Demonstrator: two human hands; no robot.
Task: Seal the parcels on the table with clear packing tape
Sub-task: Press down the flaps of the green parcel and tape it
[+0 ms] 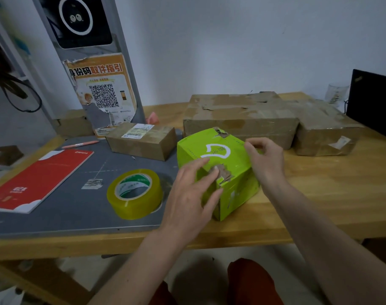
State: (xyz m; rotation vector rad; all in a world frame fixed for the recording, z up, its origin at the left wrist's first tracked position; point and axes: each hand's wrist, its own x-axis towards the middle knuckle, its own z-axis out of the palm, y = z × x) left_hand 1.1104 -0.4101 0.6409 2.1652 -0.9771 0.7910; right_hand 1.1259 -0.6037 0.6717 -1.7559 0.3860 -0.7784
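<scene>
Four parcels on the wooden tabletop: one green box, three brown. Green box sits near the front edge, just right of the grey mat, torn patches on its top seam. Left hand lies on the box's near-left top corner, fingers straight and spread, pressing flat, gripping nothing. Right hand is at the box's right top edge, thumb and fingers curled in a pinch; it looks like clear tape between them, can't tell for sure. One tape roll, yellowish clear, lies flat on the mat, just left of the left hand, not touched. Small brown box with a white label stands behind the roll, on the mat's far edge. Long brown box is right behind the green box; third brown box touches its right end. Also on the mat: one red notebook, one pink pen. One poster with QR code on a post at the back left. One dark screen at far right.
</scene>
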